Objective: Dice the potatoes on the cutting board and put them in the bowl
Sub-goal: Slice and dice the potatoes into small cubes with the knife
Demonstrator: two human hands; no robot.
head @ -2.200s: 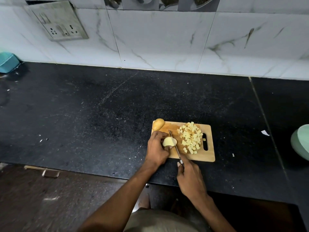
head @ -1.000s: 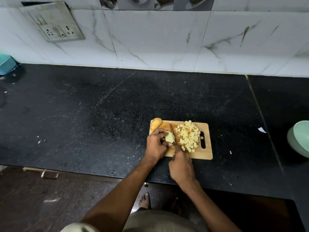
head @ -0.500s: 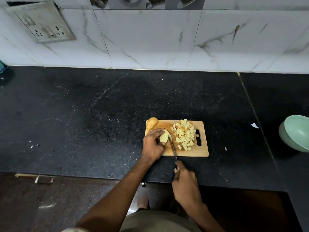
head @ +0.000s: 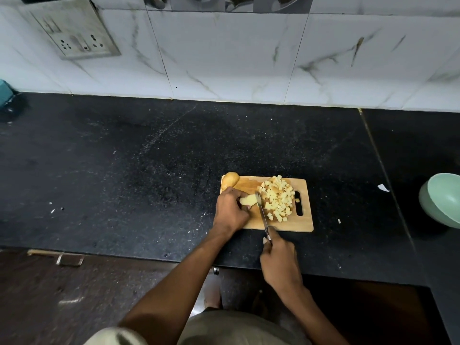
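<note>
A wooden cutting board (head: 302, 224) lies on the black counter. My left hand (head: 230, 212) grips a peeled potato piece (head: 249, 200) at the board's left side. My right hand (head: 280, 260) holds the handle of a knife (head: 262, 214), whose blade touches the right edge of that piece. A heap of potato dice (head: 277, 197) covers the board's right half. One unpeeled potato (head: 229, 180) sits at the board's far left corner. The pale green bowl (head: 441, 199) stands at the right edge of the view.
The black counter (head: 149, 170) stretches wide to the left, with small white scraps on it. A tiled wall with a socket plate (head: 72, 36) runs behind. A teal object (head: 5, 92) shows at the far left edge. The counter's front edge is near my body.
The knife was pushed forward into the potato piece, then drawn back toward me; now its blade rests at the piece's right edge. My left hand still holds the piece.
</note>
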